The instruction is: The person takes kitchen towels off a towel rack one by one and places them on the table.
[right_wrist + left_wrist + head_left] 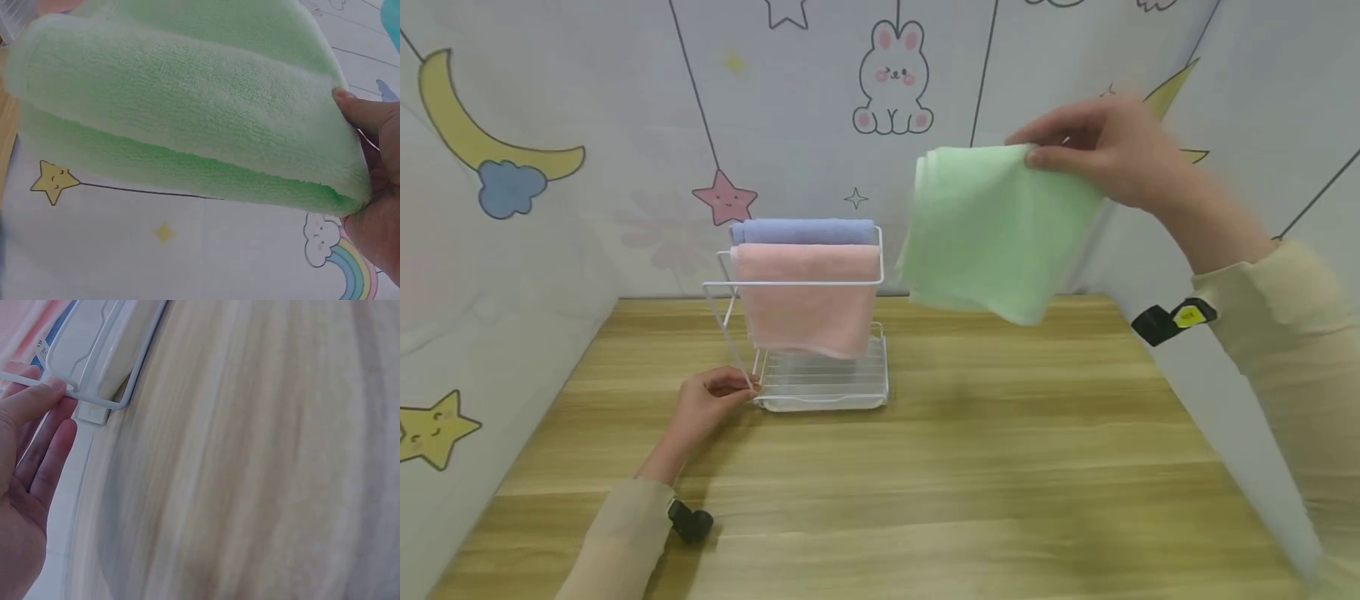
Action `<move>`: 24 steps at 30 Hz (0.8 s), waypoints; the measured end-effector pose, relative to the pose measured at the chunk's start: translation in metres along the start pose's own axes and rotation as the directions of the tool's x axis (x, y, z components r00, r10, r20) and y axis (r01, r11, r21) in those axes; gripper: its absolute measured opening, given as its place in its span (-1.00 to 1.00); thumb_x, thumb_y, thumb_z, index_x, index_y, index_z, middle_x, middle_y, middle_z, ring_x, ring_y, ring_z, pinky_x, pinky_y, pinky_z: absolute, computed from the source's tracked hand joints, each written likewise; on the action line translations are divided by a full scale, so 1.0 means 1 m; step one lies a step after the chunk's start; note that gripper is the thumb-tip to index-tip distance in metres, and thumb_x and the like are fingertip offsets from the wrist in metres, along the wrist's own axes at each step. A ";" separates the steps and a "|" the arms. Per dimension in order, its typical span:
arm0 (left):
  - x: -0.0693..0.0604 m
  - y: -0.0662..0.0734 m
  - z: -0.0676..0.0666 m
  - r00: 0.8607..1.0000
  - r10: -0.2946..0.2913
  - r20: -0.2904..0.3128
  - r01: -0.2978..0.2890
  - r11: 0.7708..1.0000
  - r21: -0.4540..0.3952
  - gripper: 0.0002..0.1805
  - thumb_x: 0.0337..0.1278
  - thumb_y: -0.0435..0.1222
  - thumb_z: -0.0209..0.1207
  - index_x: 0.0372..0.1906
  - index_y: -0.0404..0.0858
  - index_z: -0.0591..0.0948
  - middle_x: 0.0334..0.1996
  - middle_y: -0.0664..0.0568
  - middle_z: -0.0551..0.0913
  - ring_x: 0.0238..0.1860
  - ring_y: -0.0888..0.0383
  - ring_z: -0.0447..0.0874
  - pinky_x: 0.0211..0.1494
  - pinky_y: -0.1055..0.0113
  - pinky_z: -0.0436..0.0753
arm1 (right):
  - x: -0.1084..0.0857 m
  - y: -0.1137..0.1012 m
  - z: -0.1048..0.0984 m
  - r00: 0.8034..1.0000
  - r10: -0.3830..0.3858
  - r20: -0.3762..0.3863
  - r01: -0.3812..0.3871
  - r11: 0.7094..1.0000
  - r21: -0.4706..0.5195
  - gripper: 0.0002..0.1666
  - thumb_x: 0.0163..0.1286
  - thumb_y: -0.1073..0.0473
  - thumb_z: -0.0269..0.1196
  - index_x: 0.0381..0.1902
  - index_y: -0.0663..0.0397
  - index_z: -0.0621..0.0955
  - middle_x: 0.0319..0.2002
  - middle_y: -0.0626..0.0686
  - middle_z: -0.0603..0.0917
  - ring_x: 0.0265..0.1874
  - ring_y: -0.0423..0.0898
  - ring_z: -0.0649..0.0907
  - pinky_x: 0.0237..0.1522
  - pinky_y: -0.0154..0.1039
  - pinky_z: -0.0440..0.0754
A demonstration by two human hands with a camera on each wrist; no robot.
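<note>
Right hand [1120,154] has the green cloth [992,225] pinched at its top edge, thumb on the near side; cloth hangs folded in the air, right of the white wire rack [808,284] and apart from it. Right-wrist view shows the fold gaping, and I can't tell how many layers sit under the fingers. Left hand [707,408] grips the rack low at its front left corner, thumb and fingertips on the wire. For a clean carry I'd want every layer in that pinch, wrist level so the fold doesn't fan out, and slow motion so the loose hem can't snag the wire. Left side: light, steady hold, no pull; frame looks light and could skid or tip. Further out: pink cloth [808,312] draped on a bar behind the front one, blue cloth [812,230] behind that, shallow tray [823,406] at the base, wood-grain table [1000,483] underneath, printed backdrop [1037,67] beyond.
</note>
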State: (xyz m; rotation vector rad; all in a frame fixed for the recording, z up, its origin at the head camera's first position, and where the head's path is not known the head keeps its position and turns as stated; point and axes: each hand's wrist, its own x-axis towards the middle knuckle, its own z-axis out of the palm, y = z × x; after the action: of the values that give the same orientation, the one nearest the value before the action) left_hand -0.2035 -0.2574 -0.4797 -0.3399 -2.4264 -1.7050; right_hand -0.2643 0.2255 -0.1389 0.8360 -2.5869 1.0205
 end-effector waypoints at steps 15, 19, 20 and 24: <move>-0.001 0.002 -0.005 1.000 -0.001 -0.003 0.001 0.997 0.077 -0.87 0.08 -0.42 0.37 -0.25 -0.39 0.70 -0.17 -0.23 0.78 -0.31 0.45 0.74 -0.20 0.55 0.72 | -0.038 0.083 0.078 0.992 0.102 0.076 -0.094 0.991 -0.099 -0.77 0.37 0.08 0.32 -0.04 -0.14 0.75 -0.17 0.01 0.80 -0.35 -0.21 0.66 -0.36 -0.44 0.60; -0.001 0.003 -0.003 1.000 0.001 -0.001 -0.001 0.997 0.071 -0.85 0.08 -0.42 0.37 -0.24 -0.39 0.71 -0.16 -0.28 0.77 -0.28 0.43 0.75 -0.18 0.56 0.72 | -0.049 0.094 0.094 0.981 0.145 0.132 -0.136 0.987 -0.081 -0.77 0.38 0.12 0.31 -0.03 -0.12 0.74 -0.13 0.06 0.80 -0.31 -0.17 0.66 -0.32 -0.43 0.59; -0.001 0.003 -0.002 1.000 0.004 -0.002 -0.004 0.998 0.070 -0.86 0.08 -0.42 0.37 -0.24 -0.39 0.71 -0.16 -0.30 0.76 -0.28 0.43 0.75 -0.18 0.57 0.72 | -0.052 0.096 0.097 0.977 0.152 0.146 -0.143 0.987 -0.071 -0.77 0.38 0.12 0.31 -0.02 -0.12 0.74 -0.12 0.06 0.80 -0.30 -0.17 0.66 -0.31 -0.42 0.60; -0.002 0.003 0.000 1.000 0.010 0.004 -0.010 0.998 0.066 -0.86 0.08 -0.42 0.37 -0.24 -0.38 0.71 -0.15 -0.34 0.75 -0.29 0.46 0.74 -0.19 0.58 0.71 | -0.061 0.098 0.105 0.965 0.164 0.207 -0.162 0.986 -0.027 -0.76 0.37 0.17 0.31 -0.02 -0.06 0.74 -0.09 0.08 0.79 -0.27 -0.22 0.68 -0.28 -0.43 0.62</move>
State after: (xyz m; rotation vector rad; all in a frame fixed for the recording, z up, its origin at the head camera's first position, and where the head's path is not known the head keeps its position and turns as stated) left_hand -0.2010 -0.2565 -0.4770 -0.3469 -2.4727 -1.6170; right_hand -0.2740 0.2371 -0.2939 0.7761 -2.8767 1.0115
